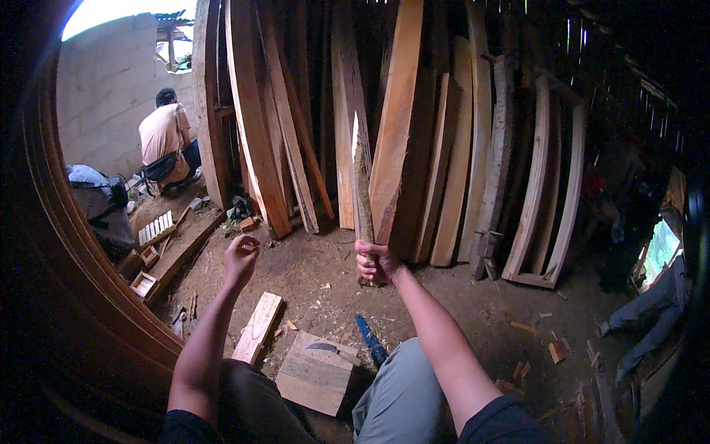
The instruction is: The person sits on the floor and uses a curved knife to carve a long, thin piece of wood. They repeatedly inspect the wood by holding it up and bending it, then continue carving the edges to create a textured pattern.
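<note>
My right hand point(373, 263) is wrapped round the lower part of a sharpened wooden stake point(362, 177), held upright in front of me with its pale, tapered point at the top. Apart from the stake, my left hand point(242, 257) is raised at the left with its fingers curled in, and no object shows in it. Between my knees sits a wooden block point(316, 376). A small curved dark blade point(323, 346) lies on its upper side. Just right of the block, a long narrow blue object point(372, 341) rests near my knee; its kind is unclear.
A cut timber piece point(258, 325) lies left of the block. Tall planks point(392, 133) lean along the far wall, beside a narrow wooden frame point(543, 192). Wood chips litter the dirt floor point(458, 318). Another person point(164, 137) crouches at the far left, near a slatted wooden piece point(155, 229).
</note>
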`<action>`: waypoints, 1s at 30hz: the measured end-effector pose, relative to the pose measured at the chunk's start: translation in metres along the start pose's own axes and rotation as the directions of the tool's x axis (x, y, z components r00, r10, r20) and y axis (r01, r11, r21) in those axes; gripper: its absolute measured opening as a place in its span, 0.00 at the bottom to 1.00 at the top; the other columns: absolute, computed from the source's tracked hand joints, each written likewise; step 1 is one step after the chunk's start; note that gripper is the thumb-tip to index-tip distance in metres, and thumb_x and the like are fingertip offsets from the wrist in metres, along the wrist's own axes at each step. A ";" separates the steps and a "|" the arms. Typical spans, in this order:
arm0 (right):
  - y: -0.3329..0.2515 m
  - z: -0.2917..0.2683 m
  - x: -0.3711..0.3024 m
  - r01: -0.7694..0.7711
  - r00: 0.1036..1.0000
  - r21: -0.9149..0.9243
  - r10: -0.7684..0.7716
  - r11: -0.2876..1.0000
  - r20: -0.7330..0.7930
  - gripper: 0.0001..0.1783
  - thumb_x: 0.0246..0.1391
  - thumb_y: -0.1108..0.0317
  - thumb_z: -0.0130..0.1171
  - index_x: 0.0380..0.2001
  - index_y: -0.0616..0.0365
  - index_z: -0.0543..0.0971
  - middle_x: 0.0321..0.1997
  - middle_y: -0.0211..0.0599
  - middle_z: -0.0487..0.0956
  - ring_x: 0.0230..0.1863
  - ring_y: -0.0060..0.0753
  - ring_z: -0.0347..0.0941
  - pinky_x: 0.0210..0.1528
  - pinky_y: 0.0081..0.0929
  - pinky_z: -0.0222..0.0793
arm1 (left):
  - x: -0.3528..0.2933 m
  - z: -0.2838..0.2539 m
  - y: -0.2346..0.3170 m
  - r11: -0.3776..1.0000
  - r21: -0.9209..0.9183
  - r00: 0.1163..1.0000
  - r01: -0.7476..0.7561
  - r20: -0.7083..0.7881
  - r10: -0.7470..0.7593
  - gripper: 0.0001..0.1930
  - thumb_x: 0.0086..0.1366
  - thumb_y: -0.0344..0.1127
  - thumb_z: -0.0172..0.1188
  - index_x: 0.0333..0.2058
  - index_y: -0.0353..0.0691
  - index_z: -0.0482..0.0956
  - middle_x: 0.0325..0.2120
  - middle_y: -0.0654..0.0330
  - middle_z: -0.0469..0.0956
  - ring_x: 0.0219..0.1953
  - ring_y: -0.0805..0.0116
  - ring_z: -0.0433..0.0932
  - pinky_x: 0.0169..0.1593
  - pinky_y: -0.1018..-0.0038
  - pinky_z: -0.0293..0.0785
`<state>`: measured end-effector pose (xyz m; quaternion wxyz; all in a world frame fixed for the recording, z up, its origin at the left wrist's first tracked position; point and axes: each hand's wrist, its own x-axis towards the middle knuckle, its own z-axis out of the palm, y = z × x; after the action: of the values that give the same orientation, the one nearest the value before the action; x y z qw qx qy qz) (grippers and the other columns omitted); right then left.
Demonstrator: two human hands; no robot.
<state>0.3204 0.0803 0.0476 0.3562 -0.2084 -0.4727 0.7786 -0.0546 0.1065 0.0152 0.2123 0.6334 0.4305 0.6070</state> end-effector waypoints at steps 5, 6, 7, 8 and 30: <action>0.002 0.014 0.003 -0.028 1.000 -0.089 0.027 0.996 -0.013 0.11 0.53 0.59 0.56 0.27 0.42 0.62 0.12 0.20 0.57 0.11 0.19 0.53 0.13 0.22 0.52 | -0.003 -0.002 -0.006 0.996 -0.079 0.997 0.038 0.072 -0.032 0.06 0.56 0.23 0.60 0.33 0.38 0.75 0.30 0.65 0.76 0.27 0.78 0.71 0.29 0.79 0.67; 0.001 0.016 0.003 -0.034 0.999 -0.098 0.032 0.995 -0.023 0.12 0.52 0.59 0.56 0.26 0.42 0.63 0.12 0.20 0.57 0.11 0.18 0.52 0.13 0.22 0.52 | -0.002 -0.002 -0.005 0.999 -0.048 0.996 -0.005 0.087 0.009 0.07 0.56 0.23 0.60 0.34 0.38 0.75 0.31 0.65 0.76 0.26 0.78 0.71 0.28 0.79 0.67; 0.001 0.018 0.002 -0.041 0.999 -0.107 0.037 0.993 -0.032 0.12 0.52 0.59 0.56 0.26 0.41 0.63 0.12 0.20 0.57 0.11 0.18 0.52 0.13 0.22 0.52 | -0.002 -0.003 -0.005 1.000 -0.011 0.995 -0.022 0.101 0.023 0.07 0.56 0.23 0.60 0.34 0.37 0.75 0.31 0.65 0.75 0.26 0.78 0.71 0.28 0.79 0.67; 0.000 0.021 0.002 -0.047 0.998 -0.116 0.043 0.992 -0.042 0.12 0.51 0.59 0.57 0.25 0.41 0.63 0.11 0.20 0.57 0.11 0.18 0.52 0.13 0.22 0.52 | -0.003 -0.002 -0.004 0.999 0.026 0.993 -0.039 0.116 0.035 0.07 0.56 0.23 0.60 0.35 0.37 0.75 0.31 0.64 0.75 0.27 0.78 0.72 0.28 0.79 0.67; 0.035 0.020 0.032 -0.275 0.932 -0.433 0.127 0.858 -0.340 0.29 0.52 0.48 0.63 0.44 0.60 0.67 0.29 0.41 0.80 0.23 0.31 0.79 0.24 0.31 0.77 | -0.004 0.017 -0.007 0.993 -0.103 0.971 0.057 0.239 -0.031 0.07 0.68 0.31 0.51 0.41 0.37 0.75 0.34 0.59 0.80 0.33 0.73 0.79 0.31 0.76 0.75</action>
<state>0.2732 0.0822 0.0269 0.2774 -0.4532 -0.5643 0.6318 -0.0404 0.1116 0.0040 0.3099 0.6791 0.3822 0.5448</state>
